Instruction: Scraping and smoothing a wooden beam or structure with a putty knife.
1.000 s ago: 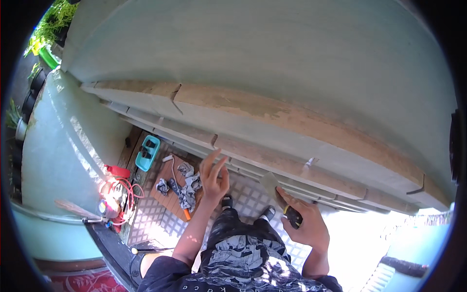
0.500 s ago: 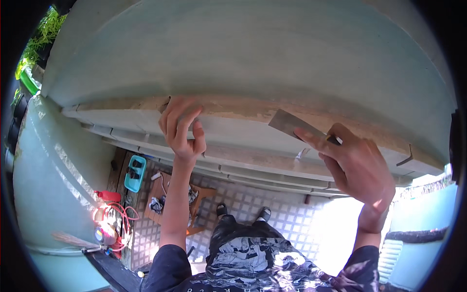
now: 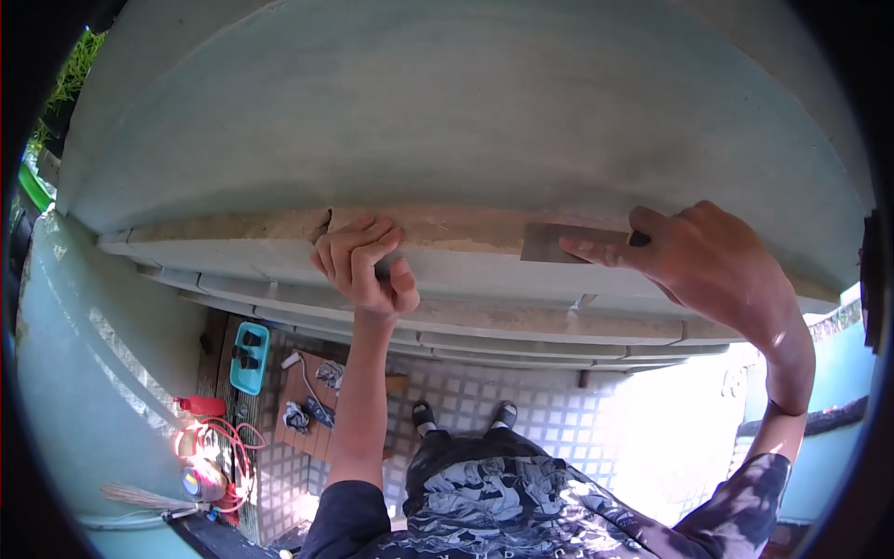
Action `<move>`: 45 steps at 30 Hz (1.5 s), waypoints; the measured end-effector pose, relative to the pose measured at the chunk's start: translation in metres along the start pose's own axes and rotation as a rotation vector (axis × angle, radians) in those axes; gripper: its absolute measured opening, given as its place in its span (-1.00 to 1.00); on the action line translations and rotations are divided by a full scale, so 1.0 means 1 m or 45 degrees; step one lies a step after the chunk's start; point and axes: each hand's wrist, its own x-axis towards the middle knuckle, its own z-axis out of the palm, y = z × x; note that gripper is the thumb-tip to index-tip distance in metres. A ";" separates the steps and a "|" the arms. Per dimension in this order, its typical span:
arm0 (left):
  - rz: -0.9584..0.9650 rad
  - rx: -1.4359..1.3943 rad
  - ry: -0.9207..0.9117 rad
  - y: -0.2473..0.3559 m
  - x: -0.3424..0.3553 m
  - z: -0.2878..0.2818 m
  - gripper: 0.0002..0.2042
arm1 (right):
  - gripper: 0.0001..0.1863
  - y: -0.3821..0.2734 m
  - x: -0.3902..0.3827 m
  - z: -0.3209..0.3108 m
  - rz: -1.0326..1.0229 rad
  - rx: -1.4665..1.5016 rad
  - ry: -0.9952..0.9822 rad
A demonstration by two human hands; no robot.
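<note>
While the right hand (image 3: 717, 270) is holding a flat-bladed scraper (image 3: 554, 244), its grip is hiding most of the handle, only a small dark piece showing near the blade; one finger is lying along the metal. Scraper: lying at the front edge of the topmost ledge (image 3: 466, 228), right of the left hand (image 3: 361, 268); whether the blade is pressing on the surface, cannot tell. Left hand: fingers are curling over the same edge; a grey patch is showing beside the thumb, too unclear to name, so whether this grip is holding anything, cannot tell. Below: a low wooden desk (image 3: 295, 389) is carrying crumpled cloths (image 3: 296, 418), the left forearm (image 3: 358, 401) partly covering it; a turquoise tray (image 3: 247, 381) is holding dark pots (image 3: 248, 355). Upper left: green foliage (image 3: 76, 70) is running out of view. Lower right: the tiled floor (image 3: 666, 429) is glaring white, its pattern washing out
</note>
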 end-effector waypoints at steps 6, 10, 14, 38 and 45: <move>-0.001 0.004 0.015 0.004 0.002 0.002 -0.69 | -0.28 -0.006 -0.004 0.010 0.023 -0.074 -0.023; -0.019 -0.002 0.027 0.000 0.001 0.002 -0.69 | -0.19 -0.005 0.009 0.021 -0.078 -0.008 0.176; -0.006 -0.003 -0.003 0.001 0.001 0.000 -0.69 | -0.17 -0.004 0.003 0.011 -0.065 -0.037 0.139; -0.075 0.000 -0.041 0.010 0.005 0.001 -0.71 | -0.29 -0.002 0.019 -0.003 -0.019 0.087 -0.078; -0.106 -0.038 -0.103 0.004 0.003 -0.007 -0.65 | -0.31 -0.018 0.032 -0.018 0.050 0.112 -0.215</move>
